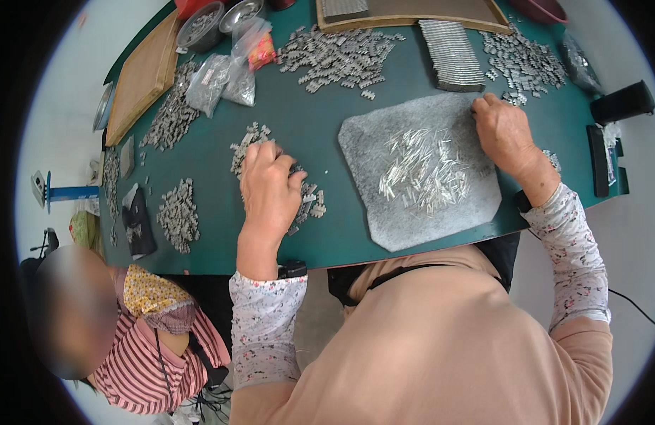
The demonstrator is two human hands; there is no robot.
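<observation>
My left hand (pixel 269 185) rests knuckles up on a small pile of grey metal pieces (pixel 309 200) on the green table (pixel 285 113), fingers curled over them. My right hand (pixel 503 129) lies at the far right corner of a grey felt pad (pixel 370 142), fingers bent against the pad's edge. Several thin shiny metal pins (pixel 423 170) are scattered across the pad between my hands. Whether either hand pinches a piece is hidden.
More heaps of grey pieces (pixel 341 57) lie at the back, with a neat stacked block (pixel 451 53), plastic bags (pixel 228 74), metal bowls (pixel 200 28) and wooden trays (pixel 143 74). Another person (pixel 129 333) sits at lower left. Black devices (pixel 621 103) stand at the right edge.
</observation>
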